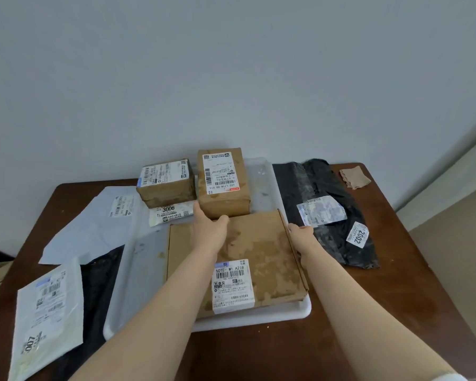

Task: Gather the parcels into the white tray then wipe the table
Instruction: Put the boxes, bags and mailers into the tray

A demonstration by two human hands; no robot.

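1. Okay, so the flat cardboard box lies in the near right part of the white tray, its right side riding up over the tray's right rim.
2. The left hand rests flat on the box's far edge, fingers fairly straight and reaching toward the tall cardboard box at the tray's far end. The right hand grips the flat box's right edge, fingers curled over it.
3. Handling guess: it's stiff and wide, probably light for its size, and its top looks stained and scuffed. Take it by two opposite edges. One corner would let it tip.
4. The smaller cardboard box sits at the tray's far left corner, above a white pouch marked 3006. I can't tell if they're fully inside the rim.
5. Still on the table are a grey poly mailer by the left edge, a white mailer over a black mailer at the near left corner, and a black poly bag along the tray's right side.
6. Those bags look soft, floppy and slick, so I'd pinch a fold or scoop from under, since a flat palm will probably just slide.
7. A brown cloth waits at the far right corner, presumably for the wipe, which hasn't begun.
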